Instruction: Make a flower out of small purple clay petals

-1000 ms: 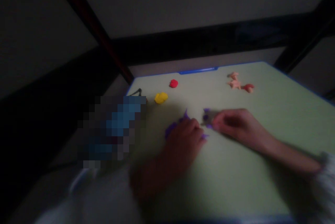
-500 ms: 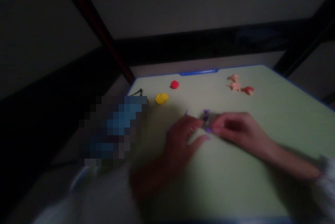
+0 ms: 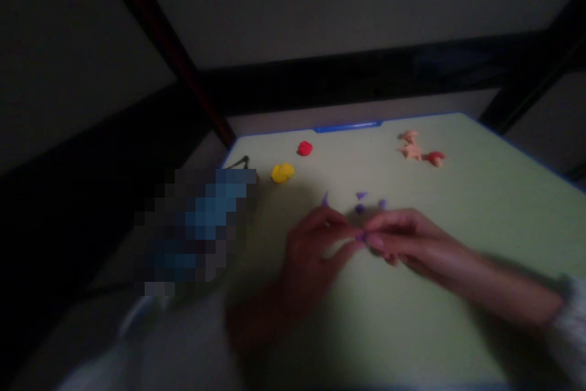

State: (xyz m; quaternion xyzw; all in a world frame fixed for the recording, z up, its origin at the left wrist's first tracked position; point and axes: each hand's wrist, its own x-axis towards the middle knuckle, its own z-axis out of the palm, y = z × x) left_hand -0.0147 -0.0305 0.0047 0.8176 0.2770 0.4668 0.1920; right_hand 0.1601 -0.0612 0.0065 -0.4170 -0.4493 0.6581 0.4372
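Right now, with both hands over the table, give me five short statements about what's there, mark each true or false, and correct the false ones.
1. The left hand and right hand come together at a small purple piece. True.
2. Every purple piece in view is between the hands. False: loose purple pieces lie on the table just beyond the hands.
3. The yellow lump is nearer the person than the red lump. True.
4. The peach pieces lie to the left of the yellow lump. False: they lie well to its right.
5. A blue strip runs along part of the table's far edge. True.
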